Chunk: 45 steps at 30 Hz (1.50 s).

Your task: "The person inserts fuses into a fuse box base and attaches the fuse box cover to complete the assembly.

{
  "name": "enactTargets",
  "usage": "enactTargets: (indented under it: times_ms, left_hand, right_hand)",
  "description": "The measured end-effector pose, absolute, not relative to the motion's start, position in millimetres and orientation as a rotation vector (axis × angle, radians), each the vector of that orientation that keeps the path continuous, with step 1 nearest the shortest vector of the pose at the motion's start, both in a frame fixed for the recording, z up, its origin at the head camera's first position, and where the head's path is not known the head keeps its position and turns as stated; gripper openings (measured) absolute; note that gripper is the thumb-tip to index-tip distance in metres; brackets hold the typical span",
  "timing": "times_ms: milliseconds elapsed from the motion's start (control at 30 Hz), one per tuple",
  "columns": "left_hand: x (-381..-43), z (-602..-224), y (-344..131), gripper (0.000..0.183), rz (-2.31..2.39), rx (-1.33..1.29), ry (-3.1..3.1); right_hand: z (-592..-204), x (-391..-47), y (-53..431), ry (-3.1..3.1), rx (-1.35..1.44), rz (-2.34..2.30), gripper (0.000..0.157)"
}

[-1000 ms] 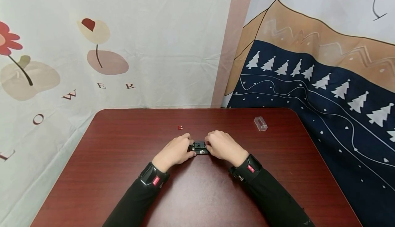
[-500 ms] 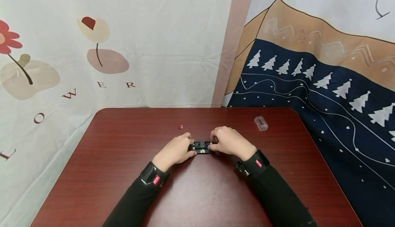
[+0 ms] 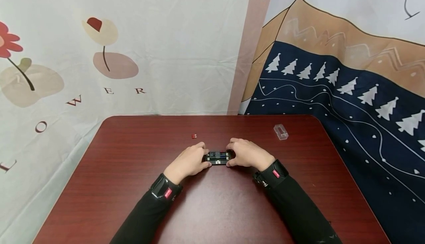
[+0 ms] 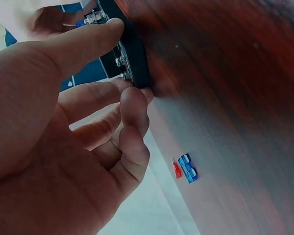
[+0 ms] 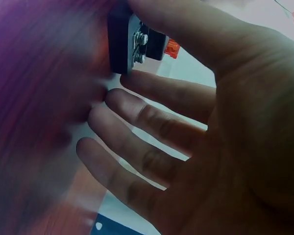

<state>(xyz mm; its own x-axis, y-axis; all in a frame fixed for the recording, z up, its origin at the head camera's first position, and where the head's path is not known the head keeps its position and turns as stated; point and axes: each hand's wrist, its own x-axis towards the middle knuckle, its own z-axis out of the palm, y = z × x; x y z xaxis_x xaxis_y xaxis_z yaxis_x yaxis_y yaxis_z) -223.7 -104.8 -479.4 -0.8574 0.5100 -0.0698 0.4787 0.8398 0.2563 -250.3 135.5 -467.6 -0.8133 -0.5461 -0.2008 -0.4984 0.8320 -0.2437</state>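
Observation:
A black fuse block (image 3: 217, 157) with metal screw terminals lies on the table between both hands. My left hand (image 3: 187, 163) pinches its left end; in the left wrist view the thumb (image 4: 95, 41) lies on one side and the fingers on the other. At the right end, my right hand (image 3: 249, 154) holds the block (image 5: 121, 41) between thumb and index finger, the other fingers extended. A red-orange blade fuse (image 5: 172, 48) sticks up from the block in the right wrist view. A bit of blue (image 4: 80, 23) shows on it in the left wrist view.
Behind the left hand lie small loose blade fuses (image 3: 194, 136); the left wrist view shows a red piece (image 4: 176, 169) beside a blue piece (image 4: 188, 169). A clear plastic box (image 3: 281, 132) stands at the back right of the brown table (image 3: 132, 137). Printed curtains hang behind.
My right hand has moved right, off the block's top, and now grips its right end, uncovering more of the block. The left hand has stayed in place.

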Motion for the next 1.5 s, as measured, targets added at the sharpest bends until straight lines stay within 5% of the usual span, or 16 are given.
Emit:
enactTargets:
  times_ms: [800, 1167, 1500]
  left_hand:
    - [-223.2, -477.4, -101.4, 0.035, 0.297, 0.795, 2.922]
    - [-234.7, -449.6, -146.1, 0.023, 0.438, 0.558, 3.129]
    - [-246.4, -461.2, -158.8, 0.015, 0.341, 0.585, 3.026]
  right_hand:
    - [-477.8, -248.7, 133.2, 2.787, -0.827, -0.255, 0.041]
    - [-474.7, -246.8, 128.3, 2.769, -0.837, -0.282, 0.046]
    - [-473.9, -248.9, 128.6, 2.774, -0.826, -0.266, 0.048]
